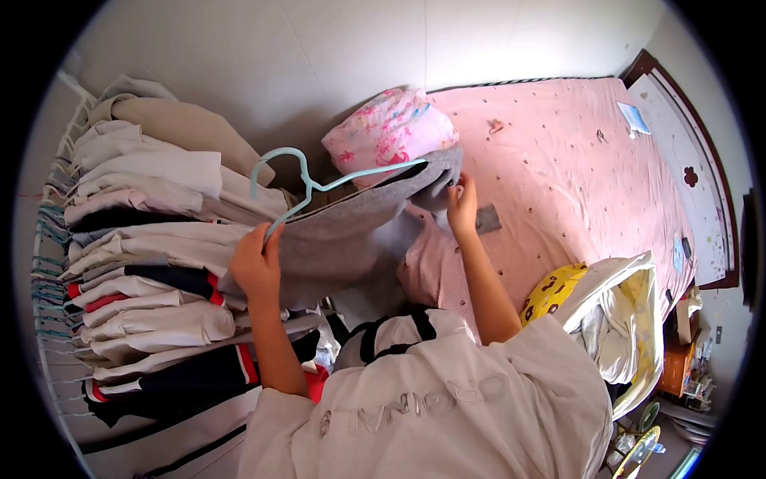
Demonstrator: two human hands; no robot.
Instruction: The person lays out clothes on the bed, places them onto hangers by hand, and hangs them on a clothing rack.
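A light-blue clothes hanger (307, 180) is in front of me, its hook pointing up and to the left. From it hangs a grey garment (343, 247) whose exact kind I cannot make out. My left hand (255, 267) is closed around the hanger's left arm end, with grey cloth beneath it. The other end of the hanger goes into the garment's opening at the right. There my right hand (461, 209) pinches the cloth's edge, fingers bent and thumb up.
Left of me, a rack (38, 271) carries many clothes (159, 247) on hangers. A bed with a pink sheet (550, 176) lies to the right, with a floral pink bundle (391, 132) at its near corner. A fabric basket (650, 319) holding cloth stands at lower right.
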